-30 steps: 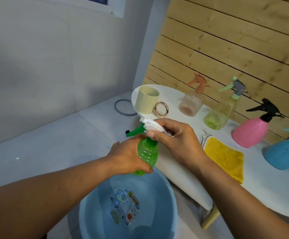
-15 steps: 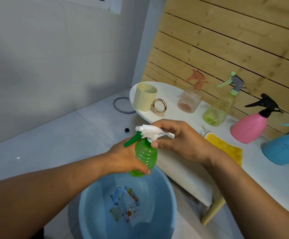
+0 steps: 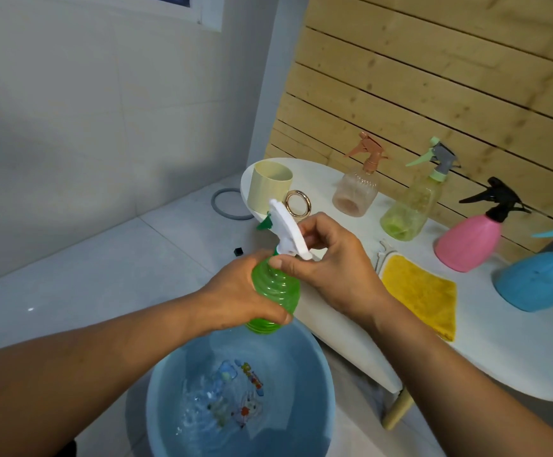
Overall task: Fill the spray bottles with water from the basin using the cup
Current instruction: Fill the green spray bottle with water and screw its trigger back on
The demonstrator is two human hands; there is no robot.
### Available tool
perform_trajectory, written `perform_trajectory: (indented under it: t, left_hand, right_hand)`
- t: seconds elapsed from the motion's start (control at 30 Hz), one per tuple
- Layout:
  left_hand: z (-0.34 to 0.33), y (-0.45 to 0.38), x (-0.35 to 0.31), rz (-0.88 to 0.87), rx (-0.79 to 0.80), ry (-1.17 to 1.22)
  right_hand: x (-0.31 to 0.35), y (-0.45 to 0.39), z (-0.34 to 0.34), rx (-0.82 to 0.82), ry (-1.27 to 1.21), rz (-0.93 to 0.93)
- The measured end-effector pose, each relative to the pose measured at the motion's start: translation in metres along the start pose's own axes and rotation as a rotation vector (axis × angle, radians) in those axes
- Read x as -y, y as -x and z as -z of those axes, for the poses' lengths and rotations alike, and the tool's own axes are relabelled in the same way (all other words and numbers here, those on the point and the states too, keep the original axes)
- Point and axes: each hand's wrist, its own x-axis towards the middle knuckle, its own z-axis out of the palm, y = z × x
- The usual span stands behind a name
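Over the blue basin (image 3: 318, 384), the left hand (image 3: 235, 291) grips the green spray bottle (image 3: 276, 293) while the right hand (image 3: 334, 258) pinches its white trigger head (image 3: 288, 230); a cream cup (image 3: 268, 189) stands on the tabletop (image 3: 499, 357).

The ribbed translucent green plastic spray bottle (image 3: 276, 291) has a white trigger head (image 3: 290, 234). The round light blue plastic basin (image 3: 308, 367) shows a colourful cartoon print on its bottom. On the far right stand 4 bottles: peach (image 3: 356, 191), yellow-green (image 3: 408, 209), pink (image 3: 468, 244), blue (image 3: 539, 282). The cloth (image 3: 422, 291) is yellow.
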Motion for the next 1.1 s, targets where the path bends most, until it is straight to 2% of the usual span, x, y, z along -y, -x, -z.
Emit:
perform_trajectory:
  t: [0.07, 0.23, 0.37, 0.73, 0.9, 1.1]
  left_hand:
    - [-0.002, 0.000, -0.002, 0.000, -0.034, 0.009]
    - [-0.001, -0.006, -0.013, -0.042, -0.141, -0.026]
    - [-0.004, -0.015, -0.027, -0.045, -0.222, -0.012]
    - [-0.036, -0.094, -0.094, -0.099, -0.290, 0.018]
    - [-0.062, -0.131, -0.099, -0.079, -0.285, 0.021]
    - [-0.084, -0.147, -0.088, -0.057, -0.290, 0.013]
  right_hand:
    - [0.000, 0.000, -0.004, -0.033, -0.002, -0.023]
    - [0.007, -0.010, 0.005, 0.029, -0.124, -0.038]
    - [0.014, -0.020, 0.023, 0.023, 0.022, 0.006]
    - [0.007, -0.056, 0.104, -0.098, 0.093, -0.029]
    - [-0.019, -0.073, 0.130, -0.117, 0.178, -0.072]
    - [-0.052, -0.078, 0.135, -0.118, 0.158, -0.116]
